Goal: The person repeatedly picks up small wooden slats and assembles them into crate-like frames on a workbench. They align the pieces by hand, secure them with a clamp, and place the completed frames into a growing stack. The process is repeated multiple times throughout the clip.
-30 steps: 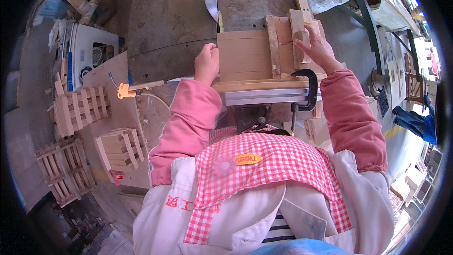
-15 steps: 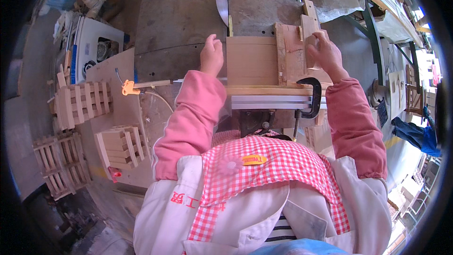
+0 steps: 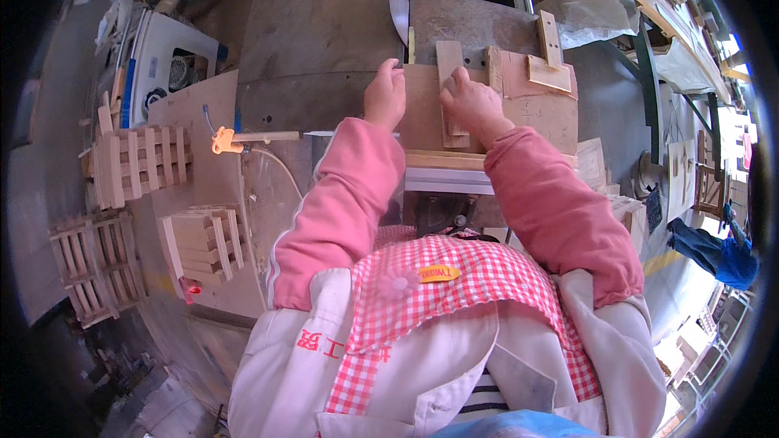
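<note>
My right hand [image 3: 475,105] is closed on a narrow wooden strip [image 3: 452,57], which lies lengthwise over a flat brown board [image 3: 422,85]. Just left of that board is my left hand [image 3: 385,97], its fingers curled together with nothing visible in them. Beyond both hands, a circular saw blade [image 3: 400,10] stands up from the grey metal saw table [image 3: 324,24]. Right of my right hand sits a wooden jig [image 3: 540,105] with small wood pieces [image 3: 548,75] on it.
Slatted wood stacks [image 3: 146,164] stand at the left, near an orange handle-like fitting [image 3: 225,141] with a hose. Plastic sheeting [image 3: 592,12] covers material at the far right. A person in blue [image 3: 714,251] is at the right edge.
My right hand has moved left from the jig's right side, bringing the wooden strip over the brown board. My left hand has stayed near the board's left edge. The view has shifted slightly.
</note>
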`<state>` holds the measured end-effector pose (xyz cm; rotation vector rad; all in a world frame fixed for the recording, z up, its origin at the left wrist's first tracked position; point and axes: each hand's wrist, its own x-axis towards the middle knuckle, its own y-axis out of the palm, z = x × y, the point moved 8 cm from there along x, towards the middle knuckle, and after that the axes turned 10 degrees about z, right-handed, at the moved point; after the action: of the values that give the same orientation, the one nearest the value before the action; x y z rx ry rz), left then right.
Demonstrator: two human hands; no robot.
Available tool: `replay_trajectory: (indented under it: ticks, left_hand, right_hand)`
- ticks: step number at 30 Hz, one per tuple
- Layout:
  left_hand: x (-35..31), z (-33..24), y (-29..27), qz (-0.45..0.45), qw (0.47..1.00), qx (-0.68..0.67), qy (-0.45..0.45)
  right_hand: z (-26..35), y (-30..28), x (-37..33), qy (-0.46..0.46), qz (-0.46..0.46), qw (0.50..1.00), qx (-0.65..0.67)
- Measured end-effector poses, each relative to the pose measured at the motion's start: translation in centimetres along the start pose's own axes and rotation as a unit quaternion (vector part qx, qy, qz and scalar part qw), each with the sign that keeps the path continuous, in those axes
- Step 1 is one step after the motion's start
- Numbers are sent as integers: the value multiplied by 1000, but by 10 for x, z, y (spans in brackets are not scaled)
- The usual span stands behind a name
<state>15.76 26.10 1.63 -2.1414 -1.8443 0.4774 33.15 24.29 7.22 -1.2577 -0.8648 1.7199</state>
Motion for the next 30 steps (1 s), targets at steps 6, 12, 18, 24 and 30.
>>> replay_trajectory:
  ticks: [6, 12, 18, 24, 30]
  left_hand:
    - [-2, -5, -1, -1, 1000, 10, -3]
    - [-2, -5, -3, 5, 998, 56, -28]
    - [-4, -7, -2, 22, 999, 17, -15]
    - [-2, -6, -1, 20, 1000, 16, -6]
    - [-1, -2, 1, 24, 999, 35, 10]
  right_hand:
    - [0, 15, 11, -66, 8, 995, -77]
    - [9, -49, -1, -10, -117, 992, 40]
    - [18, -7, 12, -11, -1, 1000, -6]
    - [0, 20, 19, 6, 104, 993, 51]
    - [-36, -6, 27, -56, 40, 995, -76]
